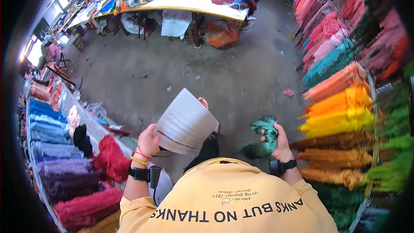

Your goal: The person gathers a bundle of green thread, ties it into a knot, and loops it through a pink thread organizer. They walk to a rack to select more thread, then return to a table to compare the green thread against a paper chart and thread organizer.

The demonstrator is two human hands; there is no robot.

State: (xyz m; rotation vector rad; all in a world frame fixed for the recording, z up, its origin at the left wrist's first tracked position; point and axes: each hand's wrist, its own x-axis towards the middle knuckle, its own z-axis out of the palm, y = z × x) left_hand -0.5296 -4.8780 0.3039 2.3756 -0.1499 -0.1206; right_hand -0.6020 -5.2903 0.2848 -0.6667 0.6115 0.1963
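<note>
My left hand [148, 140] grips a white printed sheet of paper [188, 121] by its left edge, thumb on top. The sheet lies tilted in front of my body, its far corner raised. Out to the right, my right hand [281, 146] is closed round a shiny green skein of thread [268, 140]. The skein is bent over in the hand, with loose ends hanging toward the left. A small pinkish shape [203, 102] shows past the sheet's right edge; I cannot make out what it is.
Racks of coloured skeins stand close on both sides: yellow skeins [338, 121] to the right, blue and purple ones [60, 153] to the left. A long table [168, 2] heaped with yarn stands at the far side, an orange bag [222, 33] beneath it. Scraps dot the grey floor [146, 60].
</note>
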